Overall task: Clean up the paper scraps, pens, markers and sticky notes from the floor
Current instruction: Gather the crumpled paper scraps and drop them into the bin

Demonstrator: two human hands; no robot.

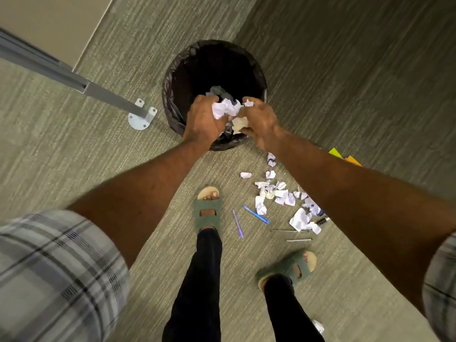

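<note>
My left hand point(202, 122) and my right hand point(259, 123) are together over the near rim of a black-lined waste bin point(257, 67), both closed around a bunch of crumpled paper scraps point(228, 108). Some crumpled paper lies inside the bin point(217, 91). On the carpet to the right lies a scatter of white paper scraps point(281, 193), partly hidden by my right forearm. A purple pen point(237, 223), a blue pen point(256, 214) and two thin grey pens point(298, 240) lie near my feet. Yellow and orange sticky notes point(345, 157) show beside my right arm.
A grey metal desk leg point(108, 96) slants down to a bolted foot plate point(143, 117) left of the bin. My two feet in green sandals point(207, 209) stand on the striped carpet. A small white scrap point(317, 325) lies behind my right leg. A beige wall is at top left.
</note>
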